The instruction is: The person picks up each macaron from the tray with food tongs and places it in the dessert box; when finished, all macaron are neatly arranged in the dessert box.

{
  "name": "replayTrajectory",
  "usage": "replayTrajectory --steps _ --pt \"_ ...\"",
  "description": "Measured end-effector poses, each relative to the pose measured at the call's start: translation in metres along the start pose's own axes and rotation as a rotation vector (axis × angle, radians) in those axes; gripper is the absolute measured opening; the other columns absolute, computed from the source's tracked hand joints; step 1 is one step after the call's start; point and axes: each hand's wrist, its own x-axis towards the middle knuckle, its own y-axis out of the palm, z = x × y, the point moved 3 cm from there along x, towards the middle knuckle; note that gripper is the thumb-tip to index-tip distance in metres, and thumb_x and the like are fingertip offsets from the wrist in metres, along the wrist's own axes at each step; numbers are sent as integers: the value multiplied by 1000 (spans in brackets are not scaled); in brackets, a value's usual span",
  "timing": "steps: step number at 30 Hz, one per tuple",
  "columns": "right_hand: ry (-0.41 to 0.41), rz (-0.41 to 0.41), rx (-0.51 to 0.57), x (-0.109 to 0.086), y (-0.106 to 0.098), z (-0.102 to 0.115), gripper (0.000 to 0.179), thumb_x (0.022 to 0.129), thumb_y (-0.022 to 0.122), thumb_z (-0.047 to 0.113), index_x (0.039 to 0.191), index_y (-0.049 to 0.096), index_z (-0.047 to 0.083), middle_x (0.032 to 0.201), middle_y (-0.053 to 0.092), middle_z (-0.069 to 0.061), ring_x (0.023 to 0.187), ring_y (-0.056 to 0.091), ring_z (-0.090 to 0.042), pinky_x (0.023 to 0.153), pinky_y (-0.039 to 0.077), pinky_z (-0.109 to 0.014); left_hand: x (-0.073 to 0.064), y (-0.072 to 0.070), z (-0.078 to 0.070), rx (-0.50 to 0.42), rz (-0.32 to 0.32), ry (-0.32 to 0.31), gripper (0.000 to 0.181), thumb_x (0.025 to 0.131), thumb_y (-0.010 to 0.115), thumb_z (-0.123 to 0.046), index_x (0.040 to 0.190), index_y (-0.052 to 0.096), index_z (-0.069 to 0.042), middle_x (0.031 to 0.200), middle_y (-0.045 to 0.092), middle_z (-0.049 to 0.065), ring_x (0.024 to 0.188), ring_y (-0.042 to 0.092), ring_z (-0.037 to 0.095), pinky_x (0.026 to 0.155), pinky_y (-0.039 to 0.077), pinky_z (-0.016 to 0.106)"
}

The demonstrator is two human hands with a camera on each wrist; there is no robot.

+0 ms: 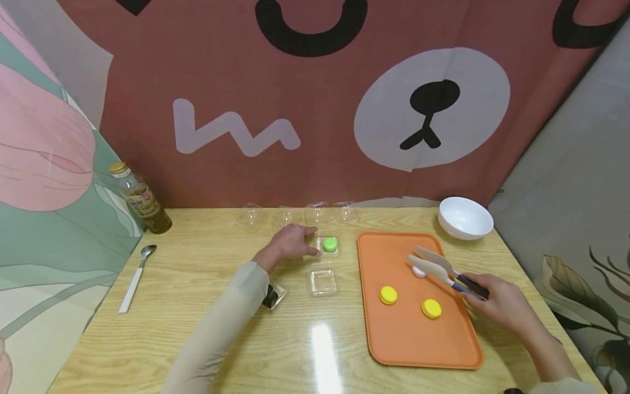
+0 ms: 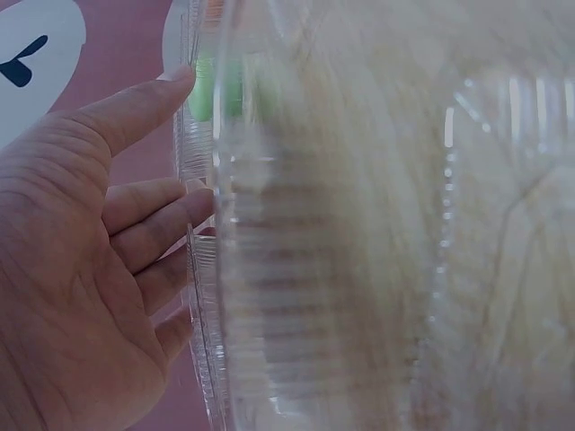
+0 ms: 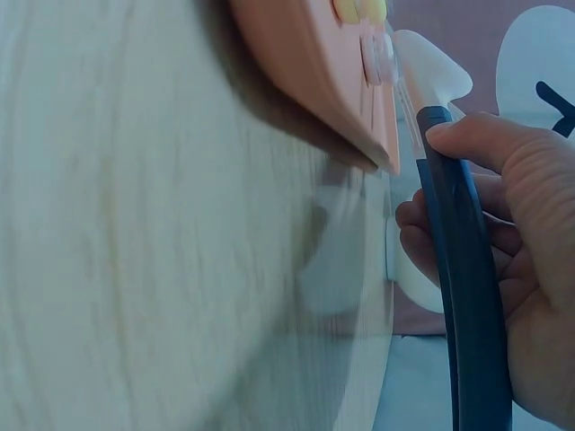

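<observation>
My left hand [image 1: 294, 242] reaches to a clear plastic box [image 1: 337, 253] holding a green macaron [image 1: 330, 244]. Its thumb and fingers spread at the box's left side; in the left wrist view the fingertips [image 2: 199, 205] are at clear plastic, contact uncertain. Over the orange tray [image 1: 408, 345], my right hand [image 1: 499, 303] grips tongs [image 1: 433, 268] by their dark handle [image 3: 463, 269], with the two pale arms apart. A pale pink macaron [image 1: 419, 272] lies by the lower arm; whether they touch I cannot tell. Two yellow macarons, one left [image 1: 388, 295] and one right [image 1: 431, 308], lie nearer.
An open clear box [image 1: 322, 282] lies in front of the green macaron's box. Another clear piece [image 1: 278, 295] is partly behind my left sleeve. Several clear containers [image 1: 317, 213] line the back edge. A white bowl [image 1: 465, 219], bottle [image 1: 145, 202] and spoon [image 1: 135, 279] stand or lie at the sides.
</observation>
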Motion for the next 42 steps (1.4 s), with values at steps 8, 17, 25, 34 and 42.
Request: replayTrajectory --steps 8,17,25,34,42 --pt "-39 -75 -31 -9 -1 -3 45 77 86 18 117 73 0 104 75 -22 89 71 -40 68 56 -53 0 0 -1 -9 6 -2 81 83 80 -51 152 49 -21 144 61 10 117 60 25 109 48 46" --pt "-110 -153 -62 -14 2 0 48 72 89 15 115 74 1 101 76 -17 87 71 -37 66 56 -48 0 -1 -1 5 5 4 81 83 80 -50 152 49 -20 142 62 9 110 60 23 108 49 45" --pt "-141 -182 -80 -18 4 1 52 68 91 15 116 74 4 101 76 -11 84 70 -30 65 56 -43 0 -1 0 5 1 7 81 82 80 -51 151 50 -20 143 62 9 105 59 23 107 50 44" --pt "-140 -161 -85 -19 7 4 52 68 92 15 116 74 4 101 75 -13 86 71 -34 66 57 -47 -1 -2 0 11 9 -2 81 83 80 -50 152 49 -21 142 62 10 115 61 25 108 49 45" --pt "-122 -126 -86 -20 9 6 49 71 91 16 115 75 4 101 75 -14 87 73 -35 67 58 -52 -1 -1 -1 4 13 7 81 83 80 -50 152 48 -20 143 62 10 124 60 27 110 48 47"
